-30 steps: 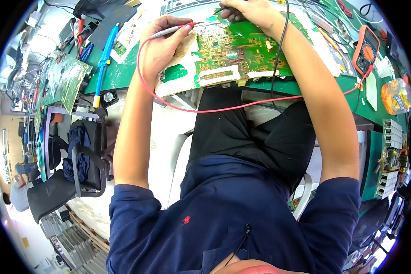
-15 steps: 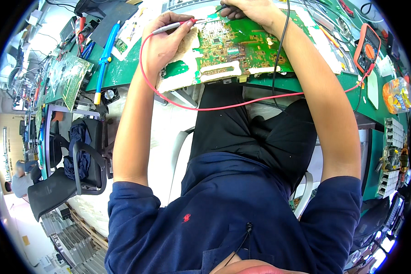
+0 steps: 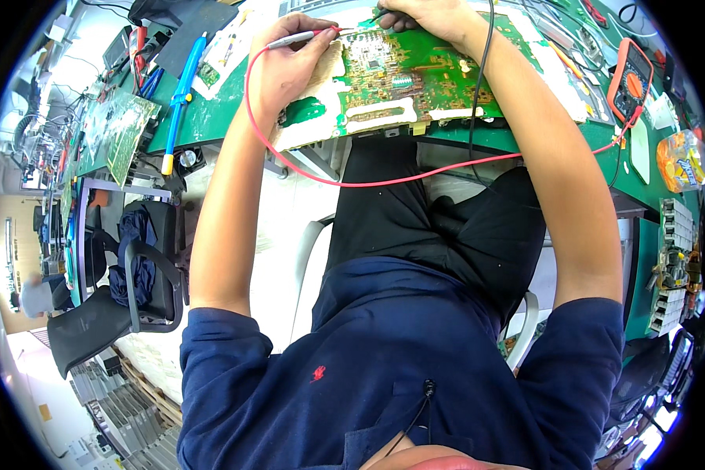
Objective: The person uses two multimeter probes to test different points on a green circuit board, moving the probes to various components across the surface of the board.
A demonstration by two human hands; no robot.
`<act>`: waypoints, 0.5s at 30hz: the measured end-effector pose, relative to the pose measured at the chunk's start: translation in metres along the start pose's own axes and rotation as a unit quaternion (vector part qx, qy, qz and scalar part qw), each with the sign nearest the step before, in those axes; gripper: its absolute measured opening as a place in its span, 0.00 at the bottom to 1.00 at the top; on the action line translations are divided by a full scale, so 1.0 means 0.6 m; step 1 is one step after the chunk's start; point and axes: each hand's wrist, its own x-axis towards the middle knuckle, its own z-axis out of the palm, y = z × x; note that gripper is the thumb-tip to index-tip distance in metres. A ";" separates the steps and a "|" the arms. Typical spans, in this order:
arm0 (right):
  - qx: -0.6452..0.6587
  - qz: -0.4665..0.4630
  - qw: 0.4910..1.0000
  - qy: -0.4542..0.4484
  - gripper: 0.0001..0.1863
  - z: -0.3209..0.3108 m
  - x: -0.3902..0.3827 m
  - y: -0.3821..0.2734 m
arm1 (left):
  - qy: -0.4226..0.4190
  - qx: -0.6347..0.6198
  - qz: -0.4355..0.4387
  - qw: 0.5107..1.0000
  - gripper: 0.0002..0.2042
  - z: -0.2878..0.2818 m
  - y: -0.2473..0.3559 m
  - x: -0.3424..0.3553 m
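Note:
A green circuit board with a whitish, flaky border lies at the table's front edge. At its upper left, my left hand is closed round a grey and red test probe, whose tip points right over the board. A red lead runs from that probe across my lap to an orange multimeter at the right. My right hand is closed on a black test probe at the board's far side, its tip close to the board. Contact of either tip cannot be made out. A black lead hangs beside my right forearm.
A blue and yellow pen-like tool lies on the green table left of the board. Another circuit board overhangs the left edge. An orange-filled plastic jar stands right. A black office chair is at the left, with a person beyond.
My left hand and its probe have shifted slightly right and up. The red lead has moved slightly with them. My right hand stays nearly in place.

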 end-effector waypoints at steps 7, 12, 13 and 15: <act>-0.012 0.003 1.000 0.004 0.12 0.000 -0.003 -0.006 | -0.009 -0.021 -0.008 1.000 0.09 0.000 -0.006 0.002; -0.013 -0.004 1.000 0.002 0.12 -0.002 -0.005 -0.007 | -0.004 -0.029 -0.017 0.999 0.09 0.004 0.000 -0.001; -0.010 -0.003 1.000 0.003 0.12 -0.002 -0.005 -0.006 | -0.003 -0.028 -0.020 0.999 0.09 0.004 0.001 -0.001; -0.005 -0.004 1.000 0.003 0.12 0.000 -0.004 -0.005 | -0.002 -0.025 -0.022 0.999 0.09 0.003 -0.001 -0.001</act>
